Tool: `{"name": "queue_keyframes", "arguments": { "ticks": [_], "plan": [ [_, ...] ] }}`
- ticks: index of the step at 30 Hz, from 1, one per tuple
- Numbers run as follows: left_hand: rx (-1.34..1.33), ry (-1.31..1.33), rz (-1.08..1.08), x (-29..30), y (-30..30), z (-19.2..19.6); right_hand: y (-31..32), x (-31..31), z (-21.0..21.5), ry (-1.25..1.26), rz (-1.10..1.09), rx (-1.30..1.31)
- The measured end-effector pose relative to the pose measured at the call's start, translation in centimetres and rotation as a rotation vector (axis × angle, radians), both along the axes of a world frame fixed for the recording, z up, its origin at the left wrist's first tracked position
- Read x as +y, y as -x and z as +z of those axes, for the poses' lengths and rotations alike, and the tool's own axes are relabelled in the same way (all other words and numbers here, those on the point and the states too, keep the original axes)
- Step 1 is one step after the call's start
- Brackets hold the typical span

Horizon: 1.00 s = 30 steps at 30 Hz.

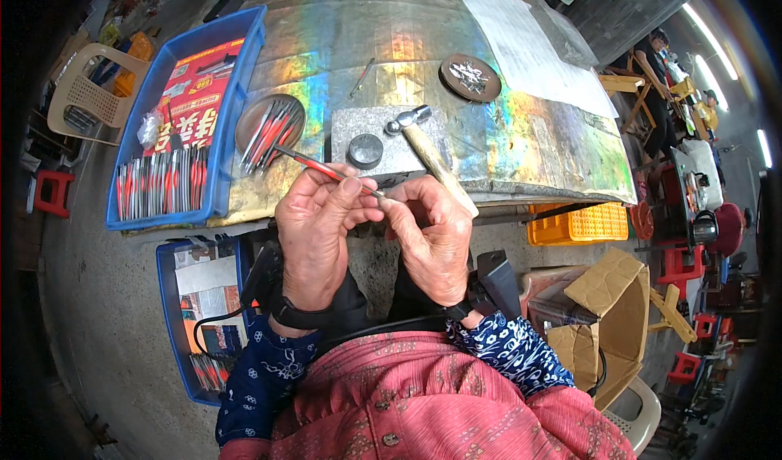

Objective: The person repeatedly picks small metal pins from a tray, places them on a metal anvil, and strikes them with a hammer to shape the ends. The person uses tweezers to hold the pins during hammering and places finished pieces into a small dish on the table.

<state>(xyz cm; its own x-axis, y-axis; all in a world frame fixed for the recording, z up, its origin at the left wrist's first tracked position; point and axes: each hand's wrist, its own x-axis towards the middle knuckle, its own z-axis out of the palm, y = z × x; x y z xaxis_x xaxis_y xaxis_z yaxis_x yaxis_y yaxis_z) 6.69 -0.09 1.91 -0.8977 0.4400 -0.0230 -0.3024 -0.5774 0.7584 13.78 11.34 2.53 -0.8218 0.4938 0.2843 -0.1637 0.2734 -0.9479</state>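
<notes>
Head view: a thin red-handled tool [326, 169] is pinched in the left hand [314, 232], fingers curled tight, while its metal tip is gripped by the right hand [432, 236]. Long axis runs upper-left to lower-right, just off the table edge [489, 199]. Hammer [419, 138] and stone block [383, 146] sit close ahead.

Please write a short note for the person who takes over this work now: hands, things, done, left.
Left hand: grip on a thin red-handled tool.
Right hand: pinches the tool's metal tip end.
Hammer and small round die lie on the grey block.
Done or not: cannot tell.
Left: more red tools wait in the brown dish and blue tray.
</notes>
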Motion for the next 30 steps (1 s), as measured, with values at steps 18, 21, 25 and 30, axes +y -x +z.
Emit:
{"name": "queue_keyframes", "arguments": {
  "ticks": [18, 21, 25, 30],
  "plan": [
    [0.453, 0.345, 0.117, 1.5, 5.7, -0.3, -1.3, 6.5, 1.4, -0.976, -0.107, -0.316],
    [0.509, 0.404, 0.160, 2.0, 5.7, -0.5, -1.7, 6.6, 0.9, -0.904, -0.078, -0.411],
    [0.529, 0.480, 0.184, 2.2, 5.5, -0.5, -1.6, 6.6, 0.3, -0.874, -0.081, -0.387],
    [0.514, 0.461, 0.213, 2.5, 5.3, -0.5, -1.5, 6.7, -0.1, -0.870, -0.087, -0.373]
  ]
}}
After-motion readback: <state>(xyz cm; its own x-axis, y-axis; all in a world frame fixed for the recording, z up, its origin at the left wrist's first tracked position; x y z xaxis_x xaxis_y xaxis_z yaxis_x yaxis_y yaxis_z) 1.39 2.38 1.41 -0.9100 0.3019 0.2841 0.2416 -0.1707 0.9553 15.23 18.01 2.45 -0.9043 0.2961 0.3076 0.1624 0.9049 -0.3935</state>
